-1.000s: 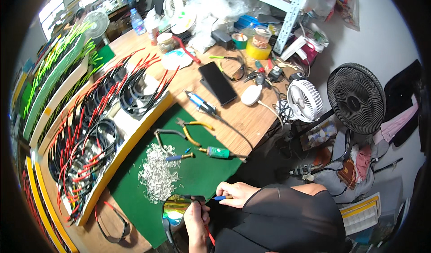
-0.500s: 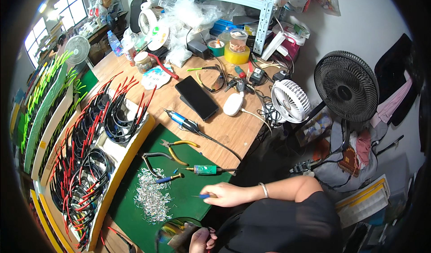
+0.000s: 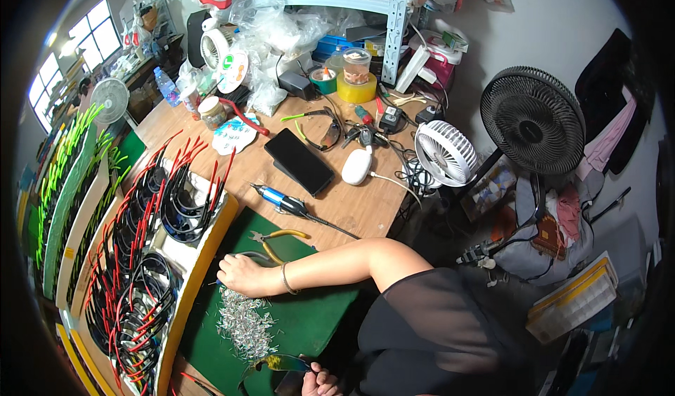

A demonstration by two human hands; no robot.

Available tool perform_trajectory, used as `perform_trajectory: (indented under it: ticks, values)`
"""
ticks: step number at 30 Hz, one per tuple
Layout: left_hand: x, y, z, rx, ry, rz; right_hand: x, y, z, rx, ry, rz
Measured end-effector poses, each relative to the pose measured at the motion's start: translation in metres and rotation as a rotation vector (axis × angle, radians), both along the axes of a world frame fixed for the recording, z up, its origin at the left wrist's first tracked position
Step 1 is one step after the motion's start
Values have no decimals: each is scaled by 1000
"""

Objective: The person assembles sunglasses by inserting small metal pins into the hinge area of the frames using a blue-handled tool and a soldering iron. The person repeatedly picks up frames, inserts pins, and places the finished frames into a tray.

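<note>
My right hand (image 3: 245, 276), its forearm crossing the green mat (image 3: 309, 310), is curled down over the top of a pile of small metal screws (image 3: 245, 326). A bit of blue shows under its fingertips, but what they grip is hidden. Beside it, yellow-handled cutting pliers (image 3: 278, 243) lie on the mat, and part of a black-handled tool (image 3: 256, 257) shows behind the hand. Low in the picture, my left hand (image 3: 320, 382) is closed on a pair of glasses (image 3: 281, 362) with shiny yellowish lenses, held near the mat's front edge.
A yellow-edged tray (image 3: 200, 269) of black parts with red tips stands to the left. Farther back are a blue electric screwdriver (image 3: 281, 200), a black phone (image 3: 299, 163), another pair of glasses (image 3: 327, 132) and a white fan (image 3: 446, 153). A black fan (image 3: 532, 118) stands right.
My right hand has moved left and away from me, from beside the mat to the pile's far end. The blue screwdriver it held is no longer plainly visible. The glasses show more fully.
</note>
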State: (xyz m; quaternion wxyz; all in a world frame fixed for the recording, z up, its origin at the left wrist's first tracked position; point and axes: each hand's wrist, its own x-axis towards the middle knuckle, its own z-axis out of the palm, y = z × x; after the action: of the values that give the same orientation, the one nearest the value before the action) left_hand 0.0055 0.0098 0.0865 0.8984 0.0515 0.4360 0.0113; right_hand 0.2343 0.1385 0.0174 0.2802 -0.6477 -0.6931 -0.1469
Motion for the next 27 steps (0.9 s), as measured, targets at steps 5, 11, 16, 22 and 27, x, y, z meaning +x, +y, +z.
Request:
perform_trajectory:
  ticks: [5,11,16,22,27]
  values:
    - [4,2,-11,72,-2,-274,2,0,4,-31,-9,-10]
    - [11,-13,-13,1,45,-265,16,12,10,-180,62,-172]
    - [15,-18,-9,130,-43,-217,31,6,-7,-156,-15,-218]
    - [10,4,-16,550,-74,-47,3,-46,78,-128,201,149]
    - [4,16,-21,651,163,89,-32,-134,98,-618,740,460]
